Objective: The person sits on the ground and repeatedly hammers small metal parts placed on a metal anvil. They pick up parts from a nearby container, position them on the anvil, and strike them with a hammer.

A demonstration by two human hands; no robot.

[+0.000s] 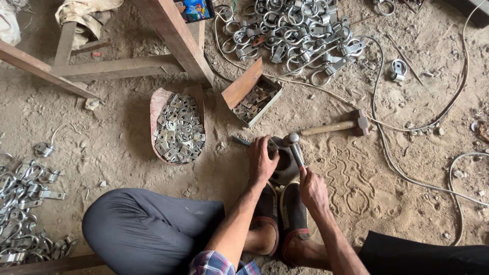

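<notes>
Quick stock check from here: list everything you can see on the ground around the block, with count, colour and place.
Ring clamps: large heap, silver, top centre.
More ring clamps: heap, silver, left edge.
Flat plates: tray full, silver, left of the hands.
Wooden box: one, brown, holding plates.
Spare hammer: one, wooden handle, lying right.
Cable: pale, looping right.
Metal block: one, dark, above the feet.
Left hand: on the block.
Right hand: gripping a hammer.

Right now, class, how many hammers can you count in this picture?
2: one hammer gripped in the right hand over the small anvil; a wooden-handled hammer lying on the dirt beyond. Others may be hidden.
</notes>
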